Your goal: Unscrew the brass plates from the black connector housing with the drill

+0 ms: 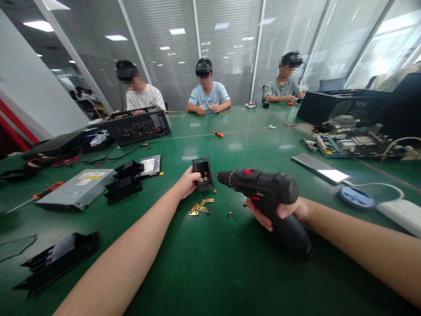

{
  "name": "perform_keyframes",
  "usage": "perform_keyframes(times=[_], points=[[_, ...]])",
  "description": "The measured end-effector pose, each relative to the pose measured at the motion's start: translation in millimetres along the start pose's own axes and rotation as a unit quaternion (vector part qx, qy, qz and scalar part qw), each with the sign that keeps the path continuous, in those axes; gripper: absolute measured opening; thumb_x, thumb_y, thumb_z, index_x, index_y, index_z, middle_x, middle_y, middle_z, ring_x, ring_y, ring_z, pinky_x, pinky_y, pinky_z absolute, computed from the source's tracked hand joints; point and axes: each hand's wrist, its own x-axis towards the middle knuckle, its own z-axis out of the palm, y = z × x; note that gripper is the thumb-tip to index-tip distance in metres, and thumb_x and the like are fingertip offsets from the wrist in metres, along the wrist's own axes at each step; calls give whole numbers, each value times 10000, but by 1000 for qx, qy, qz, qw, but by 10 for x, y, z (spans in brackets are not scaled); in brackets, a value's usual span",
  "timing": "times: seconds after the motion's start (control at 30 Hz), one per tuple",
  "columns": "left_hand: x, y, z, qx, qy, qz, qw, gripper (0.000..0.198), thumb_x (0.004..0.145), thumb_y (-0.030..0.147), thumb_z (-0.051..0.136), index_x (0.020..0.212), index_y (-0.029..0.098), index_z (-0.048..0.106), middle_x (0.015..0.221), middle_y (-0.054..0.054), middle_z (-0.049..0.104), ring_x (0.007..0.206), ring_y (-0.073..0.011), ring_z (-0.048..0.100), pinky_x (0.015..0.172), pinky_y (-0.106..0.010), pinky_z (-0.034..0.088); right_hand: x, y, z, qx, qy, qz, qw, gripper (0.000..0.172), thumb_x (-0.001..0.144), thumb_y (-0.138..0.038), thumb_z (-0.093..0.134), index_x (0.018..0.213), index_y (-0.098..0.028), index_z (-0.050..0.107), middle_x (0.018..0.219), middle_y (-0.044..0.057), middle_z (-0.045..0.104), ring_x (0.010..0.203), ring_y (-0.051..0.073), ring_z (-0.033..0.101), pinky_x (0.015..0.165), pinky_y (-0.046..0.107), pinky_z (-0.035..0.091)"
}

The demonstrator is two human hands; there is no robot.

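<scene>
My left hand (190, 182) grips a small black open-fronted box (206, 185) on its left side, above the green table. Brass-coloured pieces show inside the box. My right hand (283, 211) is wrapped round the handle of a black cordless drill (263, 183). The drill points left, and the tip of its thin bit reaches into the box; whether it touches a screw I cannot tell. Below the box lie several flat brass plates (199, 207) with holes. Small screws (230, 214) are scattered to the right of the plates.
An optical drive (77, 186), black brackets (125, 186) and a hard drive (151, 165) lie on the left. A phone (320, 167), a blue disc (356, 197) and a circuit board (358, 142) are on the right. An orange screwdriver (218, 134) lies farther back. Three people sit across the table.
</scene>
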Motion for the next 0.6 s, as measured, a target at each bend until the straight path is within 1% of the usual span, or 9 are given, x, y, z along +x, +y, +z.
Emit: perform_keyframes(times=[0.2,0.33,0.4,0.53,0.6], points=[[-9,12,3,-2,7,-7,1000,535,501,123,616,1034,166,644,885,-44,684,830,-241,651,800,-420,536,17,-37,30,0,5,7,1000,579,738,-393,885,1197,-126,654,788,23,746,580,158,684,572,280,563],[-11,16,13,-9,8,-7,1000,545,493,120,617,1035,172,643,892,-36,677,830,-228,639,795,-401,529,24,-30,22,3,0,9,1000,587,731,-416,896,1178,-117,662,747,26,736,560,160,676,544,274,560],[-9,13,16,-12,10,-7,1000,525,492,120,620,1013,175,640,888,-31,673,836,-226,638,795,-396,529,24,-39,40,3,7,3,1000,595,738,-424,890,1192,-114,662,767,39,748,580,165,688,558,276,568],[-6,3,15,-11,14,-13,1000,509,491,120,615,996,181,633,891,-32,674,839,-231,642,799,-406,533,19,-81,107,5,25,-12,1000,606,739,-391,893,1232,-131,656,873,44,770,600,158,708,582,281,590],[-7,1,14,-11,19,-13,1000,529,490,115,613,1014,183,634,895,-31,675,838,-233,645,803,-415,536,16,-91,127,5,25,-10,1000,578,748,-378,887,1221,-135,661,855,39,772,597,161,710,584,289,594]])
